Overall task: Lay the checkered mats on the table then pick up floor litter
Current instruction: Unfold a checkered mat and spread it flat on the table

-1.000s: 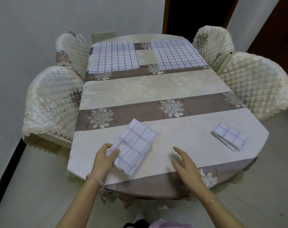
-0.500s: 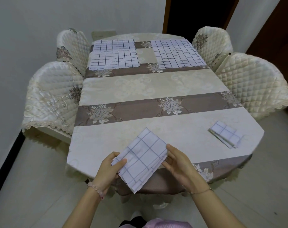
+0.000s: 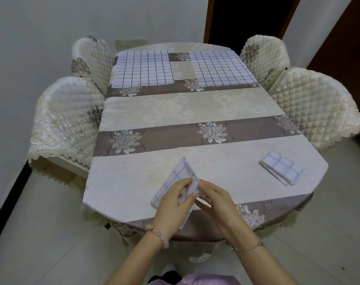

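A folded white checkered mat (image 3: pixel 176 178) is held above the near edge of the table (image 3: pixel 195 112). My left hand (image 3: pixel 173 202) grips it from the left, fingers curled over its top layer. My right hand (image 3: pixel 214 199) pinches its right edge. Two more checkered mats lie spread flat at the far end, one on the left (image 3: pixel 143 68) and one on the right (image 3: pixel 220 67). Another folded checkered mat (image 3: pixel 281 169) lies on the table at the near right.
Quilted cream chairs stand at the table's sides: two on the left (image 3: pixel 64 118) and two on the right (image 3: pixel 312 103). A grey wall runs close along the left. Pale tiled floor (image 3: pixel 41 233) surrounds the near end, and a dark doorway is behind the table.
My left hand lifted the folded mat off the table toward me. My right hand came in from the right and took hold of its edge, and both hands now work at its layers.
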